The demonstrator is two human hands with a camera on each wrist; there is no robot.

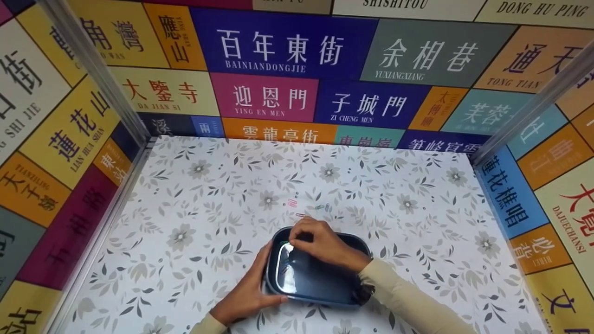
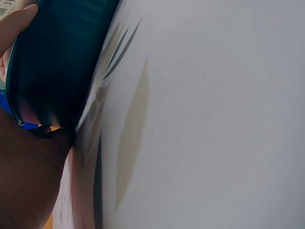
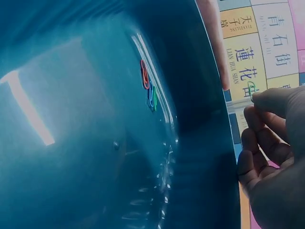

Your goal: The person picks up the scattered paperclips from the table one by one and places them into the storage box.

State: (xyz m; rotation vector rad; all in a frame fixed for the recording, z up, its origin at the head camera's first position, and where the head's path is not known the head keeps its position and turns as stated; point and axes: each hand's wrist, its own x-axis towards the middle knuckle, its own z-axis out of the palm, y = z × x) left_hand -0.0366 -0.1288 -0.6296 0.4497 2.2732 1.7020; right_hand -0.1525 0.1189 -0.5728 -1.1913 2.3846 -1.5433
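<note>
A dark teal-blue rectangular container [image 1: 325,273] with rounded corners stands on the patterned tabletop. My left hand [image 1: 253,290] holds its left end, thumb at the near side and fingers along the outer wall. Over the container's far left part is my right hand [image 1: 320,239], thumb and index finger pinching a green paper clip [image 3: 251,88]. Inside, along the wall, lie a red paper clip [image 3: 144,74], a blue paper clip [image 3: 151,94] and a green one beside it. The left wrist view shows mostly the container's outer wall [image 2: 57,62] and tabletop.
Beyond the container lie pink paper clips [image 1: 292,202], a green clip [image 1: 319,207], a blue clip [image 1: 327,207] and a reddish clip [image 1: 300,215] close to my right hand. Colourful panels with street names [image 1: 278,41] enclose the floral tabletop [image 1: 209,208] at the back and sides.
</note>
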